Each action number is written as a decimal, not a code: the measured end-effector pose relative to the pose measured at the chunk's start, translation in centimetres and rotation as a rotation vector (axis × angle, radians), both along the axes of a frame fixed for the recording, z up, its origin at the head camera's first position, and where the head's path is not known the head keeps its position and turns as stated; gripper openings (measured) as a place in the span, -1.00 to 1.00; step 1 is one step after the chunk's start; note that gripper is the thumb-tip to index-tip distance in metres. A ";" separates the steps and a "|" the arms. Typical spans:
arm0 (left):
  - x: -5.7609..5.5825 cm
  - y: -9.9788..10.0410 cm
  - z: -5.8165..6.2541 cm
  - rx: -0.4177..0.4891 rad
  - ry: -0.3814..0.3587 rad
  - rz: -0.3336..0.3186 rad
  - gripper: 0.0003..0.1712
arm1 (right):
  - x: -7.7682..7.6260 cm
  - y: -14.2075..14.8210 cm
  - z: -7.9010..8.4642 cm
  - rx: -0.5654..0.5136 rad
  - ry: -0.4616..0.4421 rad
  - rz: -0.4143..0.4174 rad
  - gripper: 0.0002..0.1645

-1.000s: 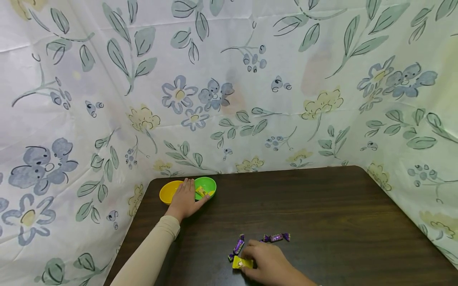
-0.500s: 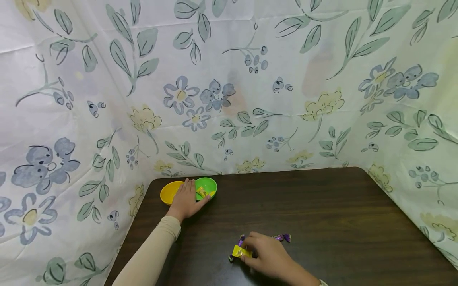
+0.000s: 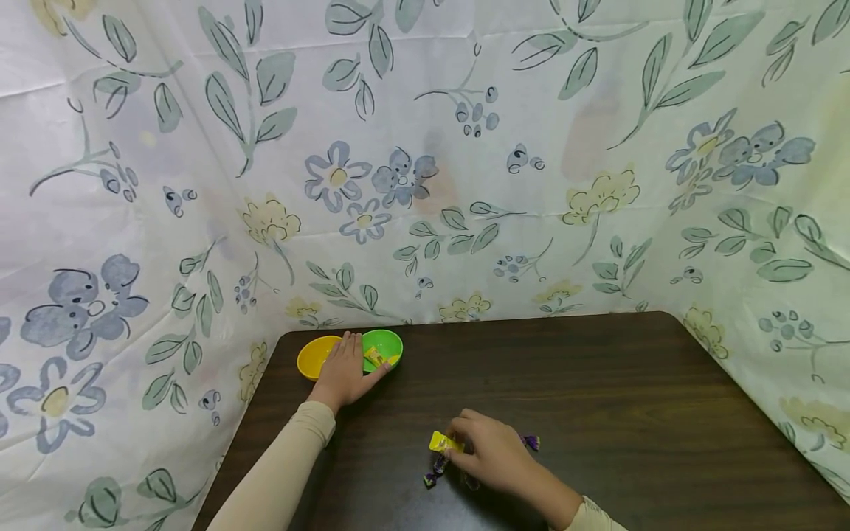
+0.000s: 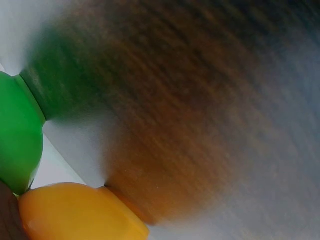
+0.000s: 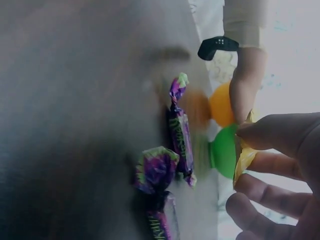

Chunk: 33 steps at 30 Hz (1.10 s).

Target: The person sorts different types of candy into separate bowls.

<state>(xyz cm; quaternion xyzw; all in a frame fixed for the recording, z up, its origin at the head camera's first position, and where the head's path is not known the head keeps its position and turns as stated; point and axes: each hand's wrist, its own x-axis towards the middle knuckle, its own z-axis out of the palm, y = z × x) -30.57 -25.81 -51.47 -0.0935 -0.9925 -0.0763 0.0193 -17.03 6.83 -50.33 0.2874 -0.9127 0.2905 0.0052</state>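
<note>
My right hand [image 3: 494,451] pinches a yellow-wrapped candy [image 3: 443,442] between thumb and fingers, held above the table. Under and beside that hand lie two purple-wrapped candies [image 5: 181,135], partly hidden by it in the head view. At the back left, my left hand [image 3: 344,372] rests with straight fingers across the adjoining sides of a yellow bowl [image 3: 311,358] and a green bowl [image 3: 392,343]. Yellow-wrapped candy [image 3: 375,356] lies inside the green bowl. In the left wrist view the green bowl [image 4: 17,125] and yellow bowl [image 4: 75,212] stand side by side; that view shows no fingers clearly.
The dark wooden table [image 3: 631,391] has a glossy top that mirrors the bowls. A floral cloth [image 3: 425,147] hangs along its back and both sides. On the left wrist sits a black band [image 5: 217,46].
My right hand has lifted the yellow-wrapped candy and moved it away from me, over the purple-wrapped candies. My left hand and both bowls have stayed in place.
</note>
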 end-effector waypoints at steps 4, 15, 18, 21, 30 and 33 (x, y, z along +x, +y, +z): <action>0.0 0.0 -0.1 -0.004 0.007 0.005 0.29 | -0.6 -0.3 0.5 -0.019 0.003 -0.002 -0.83; 0.0 0.0 -0.2 -0.004 -0.001 0.007 0.29 | -2.0 -0.7 0.8 -0.043 0.009 -0.028 -0.83; 0.0 0.0 -0.1 -0.004 0.000 0.005 0.29 | -2.5 -0.7 0.8 -0.039 0.011 -0.035 -0.82; 0.0 0.0 0.0 -0.007 0.002 0.007 0.30 | -2.9 -0.8 0.9 -0.035 0.019 -0.038 -0.82; 0.0 0.0 -0.1 -0.012 0.004 0.008 0.30 | -4.0 -1.4 1.3 -0.057 0.056 -0.028 -0.80; 0.0 0.0 -0.2 -0.013 0.004 0.004 0.31 | -4.2 -1.6 1.6 -0.056 0.049 -0.015 -0.79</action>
